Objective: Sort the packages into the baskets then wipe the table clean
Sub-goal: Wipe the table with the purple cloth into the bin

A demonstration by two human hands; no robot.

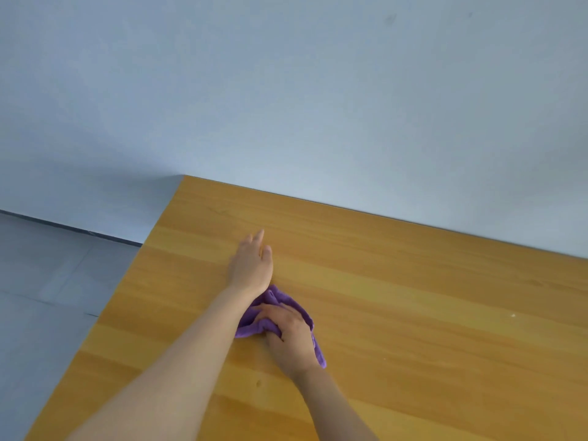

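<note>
- Right hand (291,334) is clamped on a bunched purple cloth (281,297), fingers curled over a fold. The cloth is pressed flat to the desk (413,297), a grip that suits scrubbing.
- Left hand (251,265) has straight fingers and holds nothing. It lies just beyond the cloth, likely bracing the reach; contact with the desk is hard to confirm from this angle.
- The hands are close together, with the left forearm passing right beside the cloth.
- The cloth sits near the desk's left end, well short of the wall (286,90) edge.
- No packages or baskets are in view, so the sorting is judged done and this is the wipe phase.
- A white speck (513,315) lies far to the right, so that side probably needs a pass.
</note>
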